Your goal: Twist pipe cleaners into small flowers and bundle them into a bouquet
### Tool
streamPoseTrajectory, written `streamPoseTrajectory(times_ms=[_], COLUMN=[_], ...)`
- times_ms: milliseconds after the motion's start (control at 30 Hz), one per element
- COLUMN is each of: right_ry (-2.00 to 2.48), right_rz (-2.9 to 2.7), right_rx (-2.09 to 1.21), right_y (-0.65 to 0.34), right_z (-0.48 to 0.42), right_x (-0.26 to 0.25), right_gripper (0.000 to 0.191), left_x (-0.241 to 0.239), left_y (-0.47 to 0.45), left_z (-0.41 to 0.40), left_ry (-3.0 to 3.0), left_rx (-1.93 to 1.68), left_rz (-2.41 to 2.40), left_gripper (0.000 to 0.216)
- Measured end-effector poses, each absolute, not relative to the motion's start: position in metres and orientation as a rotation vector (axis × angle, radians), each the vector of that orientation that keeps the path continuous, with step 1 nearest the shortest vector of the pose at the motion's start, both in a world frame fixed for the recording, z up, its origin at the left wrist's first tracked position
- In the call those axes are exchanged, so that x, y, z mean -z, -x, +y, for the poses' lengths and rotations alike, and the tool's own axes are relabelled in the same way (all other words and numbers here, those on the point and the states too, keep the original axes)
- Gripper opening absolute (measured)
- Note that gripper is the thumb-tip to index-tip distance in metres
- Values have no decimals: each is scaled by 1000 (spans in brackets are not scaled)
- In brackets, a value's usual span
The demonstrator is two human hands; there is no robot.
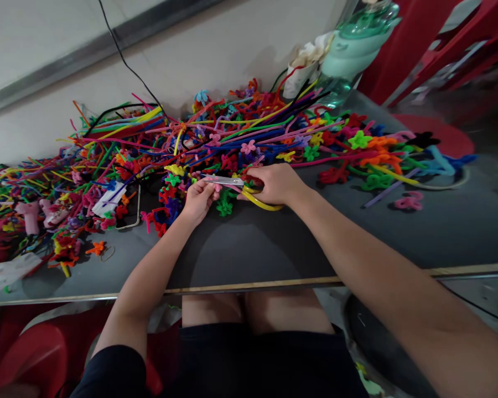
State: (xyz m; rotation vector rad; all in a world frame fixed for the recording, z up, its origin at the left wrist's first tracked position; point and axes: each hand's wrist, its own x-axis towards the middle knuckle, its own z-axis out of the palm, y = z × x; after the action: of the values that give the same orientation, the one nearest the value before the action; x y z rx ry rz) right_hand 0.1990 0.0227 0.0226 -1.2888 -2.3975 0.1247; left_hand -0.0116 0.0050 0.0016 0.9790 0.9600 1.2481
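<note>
Scissors (228, 180) clamped in right fingers (269, 181), left fingers (205, 192) pinching pink piece (217, 187) at pile (149, 145) edge.

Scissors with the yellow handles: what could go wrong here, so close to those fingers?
1. The left hand pinches a small pink piece right at the blades of the scissors held in the right hand, so a fingertip might get nicked.
2. A cut-off bit could drop into the dense pile of pipe cleaners just behind and be hard to find.
</note>
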Motion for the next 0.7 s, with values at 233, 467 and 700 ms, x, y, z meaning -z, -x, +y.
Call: streamPoseTrajectory(times_ms=[233,467,700], right_ry=[1278,1309,1535], right_rz=[-2345,-2326,-2140], right_rx=[-37,19,13], right_y=[-200,-202,-203], right_z=[22,25,26], right_x=[-21,-20,-20], right_gripper=[49,46,42], left_x=[-4,-2,-4], left_y=[12,11,12], left_z=[2,3,5], left_ry=[-1010,-1026,-1017], left_rx=[-1227,-1246,-1284], left_rz=[954,949,957], left_gripper=[32,34,31])
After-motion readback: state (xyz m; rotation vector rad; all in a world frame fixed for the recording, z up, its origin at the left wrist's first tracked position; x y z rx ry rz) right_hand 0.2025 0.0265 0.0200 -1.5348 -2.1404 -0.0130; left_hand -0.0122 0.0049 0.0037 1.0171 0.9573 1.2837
